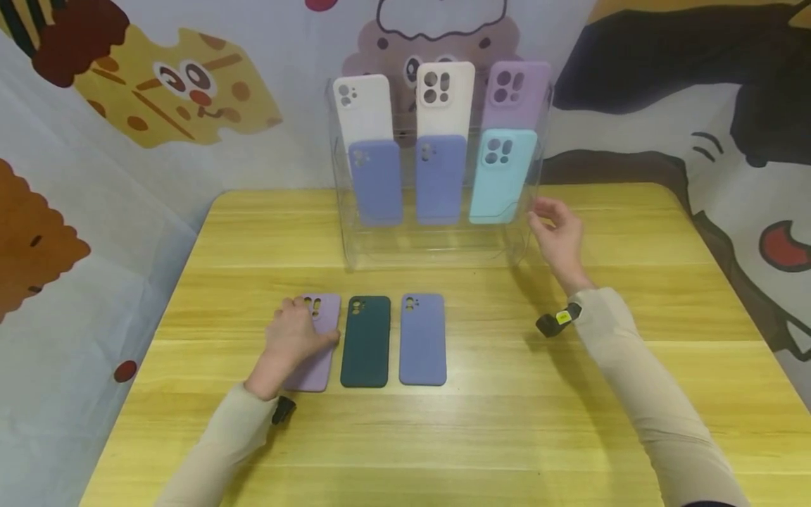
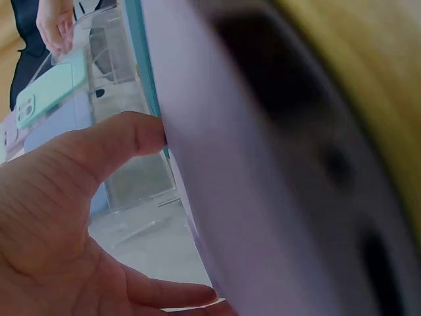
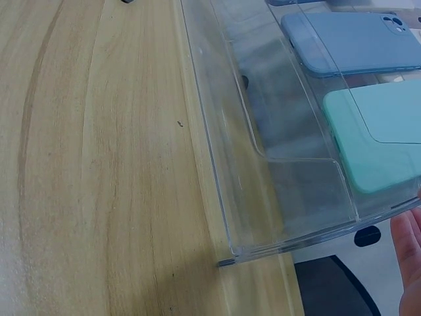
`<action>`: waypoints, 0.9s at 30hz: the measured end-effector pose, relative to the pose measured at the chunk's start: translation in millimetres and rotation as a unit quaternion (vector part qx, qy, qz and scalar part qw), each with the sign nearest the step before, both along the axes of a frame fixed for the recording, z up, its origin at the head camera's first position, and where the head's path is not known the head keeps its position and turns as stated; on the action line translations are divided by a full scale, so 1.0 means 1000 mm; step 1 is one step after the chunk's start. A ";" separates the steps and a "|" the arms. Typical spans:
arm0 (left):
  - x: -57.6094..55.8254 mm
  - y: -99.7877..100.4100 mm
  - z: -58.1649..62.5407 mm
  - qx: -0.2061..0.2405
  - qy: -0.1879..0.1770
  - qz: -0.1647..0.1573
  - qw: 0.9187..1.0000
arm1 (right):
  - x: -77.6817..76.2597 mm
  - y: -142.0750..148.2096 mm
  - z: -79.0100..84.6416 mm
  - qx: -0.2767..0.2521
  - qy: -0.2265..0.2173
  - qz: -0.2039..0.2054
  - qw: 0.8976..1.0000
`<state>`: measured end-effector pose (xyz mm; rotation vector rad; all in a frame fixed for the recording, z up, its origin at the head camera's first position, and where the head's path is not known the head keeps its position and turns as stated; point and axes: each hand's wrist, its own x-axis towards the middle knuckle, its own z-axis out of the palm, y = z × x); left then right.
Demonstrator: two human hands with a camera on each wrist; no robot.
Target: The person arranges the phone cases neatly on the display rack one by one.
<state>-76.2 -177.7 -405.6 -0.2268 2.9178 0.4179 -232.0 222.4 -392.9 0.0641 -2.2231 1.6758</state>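
My left hand [image 1: 294,341] grips a lilac phone case [image 1: 323,359] lying on the table, thumb at its right edge and fingers at the far left end. The left wrist view shows the thumb [image 2: 131,135] against the edge of that case [image 2: 204,145], very close up. To its right lie a dark green phone case [image 1: 365,345] and a periwinkle phone case [image 1: 422,341]. My right hand [image 1: 560,236] is at the right side of a clear display stand [image 1: 437,250], its fingertips touching or nearly touching the side wall. In the right wrist view its fingers [image 3: 406,243] look straight.
Two rows of cases stand in the rack: white [image 1: 364,113], cream [image 1: 445,102] and lilac [image 1: 516,91] behind, two periwinkle ones [image 1: 378,186] and a turquoise one [image 1: 503,176] in front. A cartoon-printed cloth [image 1: 279,49] hangs behind the wooden table [image 1: 494,436].
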 end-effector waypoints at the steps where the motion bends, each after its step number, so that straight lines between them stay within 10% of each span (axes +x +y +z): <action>1: 0.000 0.000 0.000 -0.001 -0.003 0.000 1.000 | 0.000 0.000 0.000 -0.001 0.001 0.001 1.000; 10: -0.003 -0.003 0.007 0.028 0.004 0.000 1.000 | 0.017 -0.011 0.023 -0.007 0.005 0.007 1.000; 20: -0.019 0.024 0.036 0.084 0.088 -0.014 0.992 | 0.000 -0.001 -0.001 0.002 0.007 0.004 1.000; 27: -0.040 0.057 0.065 0.132 0.184 -0.007 0.974 | 0.015 -0.009 0.020 0.004 0.004 0.006 1.000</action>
